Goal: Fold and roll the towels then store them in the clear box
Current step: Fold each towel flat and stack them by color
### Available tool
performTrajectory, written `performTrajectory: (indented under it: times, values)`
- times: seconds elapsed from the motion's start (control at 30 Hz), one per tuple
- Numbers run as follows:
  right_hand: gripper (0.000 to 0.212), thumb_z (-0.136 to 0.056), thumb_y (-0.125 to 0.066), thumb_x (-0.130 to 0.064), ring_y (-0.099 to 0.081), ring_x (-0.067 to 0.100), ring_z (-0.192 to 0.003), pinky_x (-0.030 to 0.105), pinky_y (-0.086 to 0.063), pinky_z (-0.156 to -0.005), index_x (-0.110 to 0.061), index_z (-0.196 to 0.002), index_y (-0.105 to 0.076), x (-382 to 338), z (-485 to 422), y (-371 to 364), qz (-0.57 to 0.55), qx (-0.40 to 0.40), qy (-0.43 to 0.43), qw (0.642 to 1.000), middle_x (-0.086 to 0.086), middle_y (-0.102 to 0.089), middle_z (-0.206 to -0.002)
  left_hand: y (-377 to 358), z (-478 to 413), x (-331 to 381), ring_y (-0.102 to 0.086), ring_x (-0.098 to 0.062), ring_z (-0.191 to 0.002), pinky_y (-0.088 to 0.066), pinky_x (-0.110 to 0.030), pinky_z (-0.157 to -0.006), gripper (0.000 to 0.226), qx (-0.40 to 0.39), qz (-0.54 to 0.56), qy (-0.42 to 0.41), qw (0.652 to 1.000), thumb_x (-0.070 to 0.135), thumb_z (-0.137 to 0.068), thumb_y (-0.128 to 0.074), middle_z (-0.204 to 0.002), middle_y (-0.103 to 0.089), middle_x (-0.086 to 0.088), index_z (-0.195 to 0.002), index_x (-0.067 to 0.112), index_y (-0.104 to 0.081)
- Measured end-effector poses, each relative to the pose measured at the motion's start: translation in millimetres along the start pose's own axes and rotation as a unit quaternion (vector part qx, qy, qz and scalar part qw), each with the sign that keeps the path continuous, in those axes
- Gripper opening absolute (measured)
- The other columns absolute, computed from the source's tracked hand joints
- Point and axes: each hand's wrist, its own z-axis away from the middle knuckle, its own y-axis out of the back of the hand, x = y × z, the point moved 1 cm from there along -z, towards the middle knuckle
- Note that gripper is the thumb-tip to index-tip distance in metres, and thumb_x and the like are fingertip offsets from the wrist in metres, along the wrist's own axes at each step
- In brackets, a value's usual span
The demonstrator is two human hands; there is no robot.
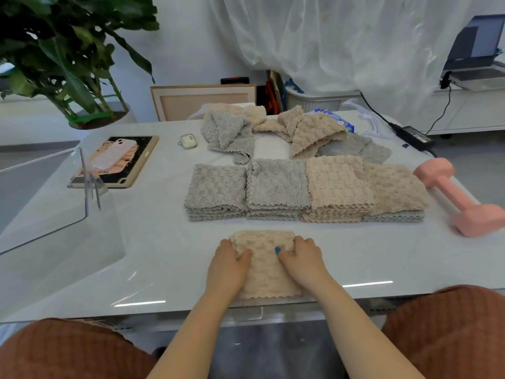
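At lower centre of the frame the beige towel [266, 272] lies on the desk [153, 242], its near edge close to the front rim. The left hand [229, 259] and right hand [304, 255] each curl round its far, rolled end. Uneven pressure from the 2 hands could skew the roll into a cone. A slack roll might spring open before reaching the clear box [54, 203] at left.
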Motion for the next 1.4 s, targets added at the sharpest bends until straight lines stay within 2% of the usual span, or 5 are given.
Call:
performTrajectory:
  times: [0.13,0.5,0.7,0.87,1.4]
  values:
    - [0.024,-0.093,-0.055,-0.03,-0.05,0.018,-0.063,0.025,-0.035,-0.05,-0.016,-0.108,-0.042,4.3,14.5,31.4,-0.187,0.033,0.018,0.982,-0.002,-0.05,-0.073,0.8,6.1,26.3,-0.06,-0.022,-0.071,-0.049,-0.036,-0.065,0.03,-0.009,0.092,-0.051,0.994,0.037,-0.092,-0.056,-0.081,-0.061,-0.005,-0.102,0.012,-0.041]
    - [0.024,-0.086,-0.066,-0.02,-0.05,0.024,-0.082,0.031,-0.037,-0.071,-0.012,-0.092,-0.043,98.2,-11.9,191.4,-0.229,0.362,0.021,0.903,-0.002,-0.05,-0.083,-87.8,-3.0,196.1,-0.058,-0.007,-0.091,-0.045,-0.024,-0.081,0.057,-0.12,0.189,-0.256,0.941,0.012,-0.085,-0.065,-0.1,-0.053,0.007,-0.122,0.026,-0.023]
    - [0.036,-0.086,-0.046,-0.003,-0.049,0.022,-0.069,0.025,-0.036,-0.058,-0.015,-0.119,-0.057,117.2,-95.4,247.8,-0.126,0.263,0.043,0.956,0.011,-0.052,-0.091,-139.9,-69.5,267.2,-0.048,-0.015,-0.082,-0.03,-0.017,-0.074,0.035,-0.049,0.061,-0.285,0.955,0.009,-0.092,-0.052,-0.12,-0.038,-0.007,-0.125,0.019,-0.045]
    - [0.057,-0.08,-0.043,0.007,-0.05,0.034,-0.114,0.035,-0.041,-0.094,-0.011,-0.134,-0.05,141.0,-133.5,215.5,-0.028,0.186,0.0,0.982,0.019,-0.048,-0.125,-180.2,-101.1,248.3,-0.05,-0.028,-0.105,-0.036,-0.026,-0.092,0.04,-0.087,-0.056,-0.227,0.968,0.014,-0.096,-0.05,-0.134,-0.028,-0.013,-0.136,0.012,-0.044]
    - [0.029,-0.089,-0.049,-0.016,-0.044,0.029,-0.118,0.042,-0.031,-0.096,-0.022,-0.113,-0.063,99.1,-153.9,233.1,0.071,0.322,0.031,0.944,0.007,-0.051,-0.127,-124.9,-96.3,234.4,-0.052,-0.022,-0.102,-0.045,-0.036,-0.078,0.021,0.116,-0.203,-0.303,0.924,0.025,-0.09,-0.05,-0.122,-0.043,-0.003,-0.104,0.014,-0.061]
